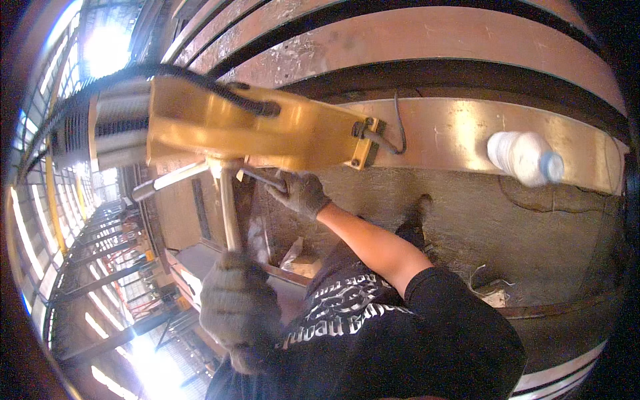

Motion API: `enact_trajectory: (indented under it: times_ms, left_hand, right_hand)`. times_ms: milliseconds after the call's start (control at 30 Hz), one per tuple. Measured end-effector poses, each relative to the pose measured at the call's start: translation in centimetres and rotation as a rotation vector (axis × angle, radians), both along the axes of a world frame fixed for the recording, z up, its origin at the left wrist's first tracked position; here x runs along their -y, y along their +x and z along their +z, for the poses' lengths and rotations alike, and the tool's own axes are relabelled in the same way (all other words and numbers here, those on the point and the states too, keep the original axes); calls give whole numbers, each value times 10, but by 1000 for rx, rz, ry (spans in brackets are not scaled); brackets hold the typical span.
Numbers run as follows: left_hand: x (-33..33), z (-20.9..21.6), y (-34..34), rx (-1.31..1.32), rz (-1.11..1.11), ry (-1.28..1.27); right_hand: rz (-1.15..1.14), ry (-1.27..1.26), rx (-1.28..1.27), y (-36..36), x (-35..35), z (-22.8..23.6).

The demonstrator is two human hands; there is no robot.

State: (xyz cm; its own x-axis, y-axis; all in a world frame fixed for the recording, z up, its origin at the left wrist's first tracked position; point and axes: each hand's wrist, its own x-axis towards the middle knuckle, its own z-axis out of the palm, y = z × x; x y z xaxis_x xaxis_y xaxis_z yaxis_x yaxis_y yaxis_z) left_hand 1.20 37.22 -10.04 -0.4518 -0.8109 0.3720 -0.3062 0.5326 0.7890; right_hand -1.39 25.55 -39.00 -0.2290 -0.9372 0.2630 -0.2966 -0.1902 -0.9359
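Observation:
A yellow drilling machine (pixel 267 127) with a motor at its left end lies across the upper left, against a bare metal beam. Its spoked feed handle (pixel 228 207) projects toward me. Wrapped around the spoke that points down is my left hand (pixel 240 307), in a grey work glove. My right hand (pixel 301 195), gloved too, closes on the dark grip at the end of another spoke. A third spoke (pixel 170 181) points left with no hand on it. A black ribbed cable hose (pixel 220 93) arches over the machine. The drill's cutting end is hidden.
A white plastic bottle (pixel 520 157) with a blue cap lies on the bare metal beam (pixel 447 127). Long reddish-brown steel beams (pixel 427 40) run behind it. Scraps of paper (pixel 492 297) lie on the dark floor near my right arm. A tall hall with bright windows stretches away left.

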Motion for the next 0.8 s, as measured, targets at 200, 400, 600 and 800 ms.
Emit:
enact_trajectory:
  times_ms: [200, 400, 600, 800]
  left_hand:
    - [9, -12, -6, 15, -78, -202]
    - [29, -18, 9, -55, -202, -440]
    - [80, -101, 119, 173, -397, -193]
    - [155, -203, 238, 335, -160, 31]
  right_hand:
    - [-33, 158, -38, 2, -22, 30]
    - [-67, 276, -17, 4, -28, 1]
    - [-341, 349, -131, -8, -56, 7]
    - [-750, 261, -198, 6, -69, 33]
